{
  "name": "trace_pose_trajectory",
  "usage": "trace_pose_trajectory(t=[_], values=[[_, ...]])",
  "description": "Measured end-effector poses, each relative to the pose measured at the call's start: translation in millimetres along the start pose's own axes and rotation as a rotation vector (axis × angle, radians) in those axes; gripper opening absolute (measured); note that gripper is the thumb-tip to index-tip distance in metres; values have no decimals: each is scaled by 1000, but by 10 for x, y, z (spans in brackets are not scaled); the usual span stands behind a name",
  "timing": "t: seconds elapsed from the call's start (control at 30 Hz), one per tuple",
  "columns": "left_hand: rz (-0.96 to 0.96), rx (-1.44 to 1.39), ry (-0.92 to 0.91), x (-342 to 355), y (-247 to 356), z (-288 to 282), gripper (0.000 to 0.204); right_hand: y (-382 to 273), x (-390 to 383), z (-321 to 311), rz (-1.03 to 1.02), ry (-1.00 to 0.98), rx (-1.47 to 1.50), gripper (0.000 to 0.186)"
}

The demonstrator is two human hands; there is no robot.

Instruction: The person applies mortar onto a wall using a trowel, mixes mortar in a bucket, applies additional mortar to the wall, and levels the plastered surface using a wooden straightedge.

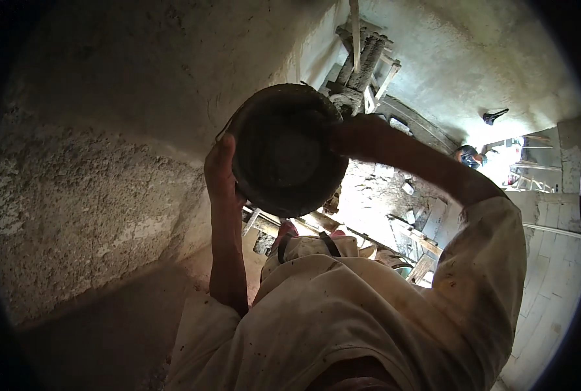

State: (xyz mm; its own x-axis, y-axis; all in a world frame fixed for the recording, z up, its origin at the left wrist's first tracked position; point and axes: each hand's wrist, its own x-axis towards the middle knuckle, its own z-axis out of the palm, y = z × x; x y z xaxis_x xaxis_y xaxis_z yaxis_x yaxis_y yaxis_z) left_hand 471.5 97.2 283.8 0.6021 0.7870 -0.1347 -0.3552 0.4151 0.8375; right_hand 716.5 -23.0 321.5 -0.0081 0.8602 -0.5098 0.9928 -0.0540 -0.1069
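A dark round bucket [287, 202] is raised in front of my chest, its mouth turned up toward me. My left hand [220, 171] is closed on the left side of the bucket, thumb up along the rim and palm against the wall. From the right, my bent arm brings my right hand [359, 138] over the bucket's far right rim. The fingers of that hand are lost in shadow at the bucket's inner edge, and whether they hold anything does not show. The inside is very dark, with a greyish patch at the bottom.
A rough, partly plastered wall [101, 202] rises close on my left. Wooden planks and scaffold pieces [368, 72] stand beyond the bucket. Rubble [408, 188] lies on the bright floor below, beside boards [421, 238]. Another person [467, 156] is far off by the bright opening.
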Motion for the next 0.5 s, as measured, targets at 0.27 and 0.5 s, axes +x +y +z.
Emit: trace_pose_trajectory(t=[0.27, 0.5], values=[[-128, 103, -26, 295, -249, 151, 43, 475, -73, 637, 49, -494, 1021, 33], [-224, 155, 8, 427, -356, -24, 35, -59, -41, 1376, -135, -326, 1471, 31]])
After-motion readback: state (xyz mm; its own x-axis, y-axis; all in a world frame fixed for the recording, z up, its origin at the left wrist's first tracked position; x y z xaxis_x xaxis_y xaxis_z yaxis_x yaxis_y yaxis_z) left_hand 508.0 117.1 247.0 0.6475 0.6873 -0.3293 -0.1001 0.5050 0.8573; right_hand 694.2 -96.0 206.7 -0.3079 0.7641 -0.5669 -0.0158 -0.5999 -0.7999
